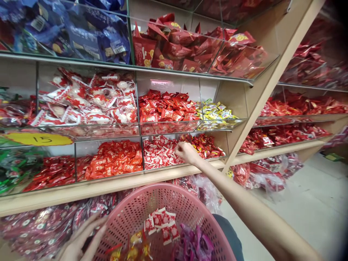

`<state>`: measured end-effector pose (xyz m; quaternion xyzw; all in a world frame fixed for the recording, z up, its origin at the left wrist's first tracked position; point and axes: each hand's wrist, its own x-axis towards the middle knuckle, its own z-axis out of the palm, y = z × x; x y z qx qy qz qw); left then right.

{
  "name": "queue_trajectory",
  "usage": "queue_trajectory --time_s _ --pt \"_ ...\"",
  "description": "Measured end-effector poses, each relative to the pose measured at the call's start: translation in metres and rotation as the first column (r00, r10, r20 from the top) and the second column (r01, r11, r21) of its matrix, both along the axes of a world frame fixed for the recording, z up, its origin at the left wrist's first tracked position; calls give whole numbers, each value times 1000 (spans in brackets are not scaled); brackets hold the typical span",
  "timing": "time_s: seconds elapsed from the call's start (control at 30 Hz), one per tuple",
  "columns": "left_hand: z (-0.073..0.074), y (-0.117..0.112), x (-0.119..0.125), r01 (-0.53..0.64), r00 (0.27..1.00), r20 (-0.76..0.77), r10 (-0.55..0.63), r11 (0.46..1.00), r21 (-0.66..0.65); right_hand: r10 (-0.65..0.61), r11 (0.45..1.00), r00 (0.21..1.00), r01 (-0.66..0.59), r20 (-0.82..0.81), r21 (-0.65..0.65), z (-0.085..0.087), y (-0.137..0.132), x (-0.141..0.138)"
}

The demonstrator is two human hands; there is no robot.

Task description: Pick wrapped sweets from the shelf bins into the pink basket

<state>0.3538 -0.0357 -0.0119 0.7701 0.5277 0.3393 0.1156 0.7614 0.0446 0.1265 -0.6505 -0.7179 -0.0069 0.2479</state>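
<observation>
The wooden shelf unit (268, 94) spans the view from 9 o'clock round to 2, its tiers split by clear panes. In the bottom tier, at 12 o'clock from the basket, one compartment (165, 166) holds a bed of red-and-white sweets (157, 150).

The pink basket (190, 206) sits at 6 o'clock, its wall full of small holes. It looks like light, slightly flexible plastic; the rolled rim seems the best place to take hold.

The left hand (84, 239) is at the basket's 9 o'clock, fingers extended and parted beside the rim; whether they grip it I cannot tell. The right hand (187, 153), its arm coming in from 4 o'clock, is at the 3 o'clock side of the sweets, fingers curled down against them; whether any is pinched is hidden.

Inside the basket, purple packets (197, 243) lie at 4 o'clock, gold-wrapped sweets (136, 248) at 8, and a small cluster of red-and-white sweets nearer 12.

Each of these should weigh very little, with a firm middle and a slick, crinkly wrapper liable to slide. A fingertip pinch across the body should hold better than one on the flat white ends, which look thin and likely to tear.
</observation>
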Motion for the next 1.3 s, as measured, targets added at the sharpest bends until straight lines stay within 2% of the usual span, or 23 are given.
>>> queue_trajectory --time_s 0.07,0.1,0.13,0.2,0.23,0.3,0.33,0.4,0.57,0.63,0.7,0.77,0.83,0.9,0.97,1.1,1.2,1.23,1.3 --pt "38 -2 26 71 996 64 -66 995 -75 27 1000 990 -27 -137 1 1 -10 -3" --pt "58 -3 43 125 987 118 -111 985 -116 60 998 964 -63 -260 -5 1 -17 -7" --pt "77 -3 61 189 971 179 -161 970 -151 95 994 908 -111 -408 -16 -1 -26 -12" --pt "107 -3 96 321 919 310 -244 918 -231 139 973 710 -226 -691 -36 -7 -47 -24" --pt "118 -2 112 382 884 384 -266 884 -269 139 959 612 -278 -778 -48 -10 -58 -31" --pt "129 1 138 491 782 569 -253 813 -314 121 938 515 -339 -848 -71 -18 -80 -43" --pt "130 3 147 524 744 622 -246 792 -313 116 932 494 -354 -862 -77 -22 -89 -47" --pt "128 7 161 529 727 643 -241 794 -300 116 924 470 -375 -875 -79 -29 -103 -53" --pt "120 7 174 490 785 568 -247 809 -325 114 920 430 -386 -896 -68 -43 -118 -57" --pt "119 4 175 474 793 559 -241 821 -318 72 929 384 -361 -921 -78 -48 -121 -57" --pt "116 -2 174 454 785 544 -296 873 -180 -5 921 253 -376 -968 -103 -52 -125 -59" --pt "111 -10 172 462 779 465 -422 886 29 -96 883 43 -457 -994 -105 -54 -130 -62" --pt "104 -18 169 530 767 326 -553 832 163 -167 849 -146 -524 -975 -66 -55 -133 -65" --pt "96 -23 165 604 736 230 -637 771 202 -183 851 -232 -524 -955 -35 -56 -136 -67" --pt "89 -26 162 626 727 195 -659 752 209 -171 868 -234 -496 -957 -34 -57 -136 -69" --pt "82 -27 161 584 766 238 -597 802 130 -165 894 -186 -442 -969 -67 -61 -134 -68" --pt "82 -27 165 496 785 441 -435 868 -26 -146 914 -129 -398 -981 -84 -64 -134 -68" --pt "82 -26 167 478 773 517 -368 873 -94 -138 916 -99 -392 -985 -89 -65 -134 -68" --pt "84 -23 171 484 738 619 -269 850 -208 -110 911 -12 -401 -994 -96 -68 -135 -68"
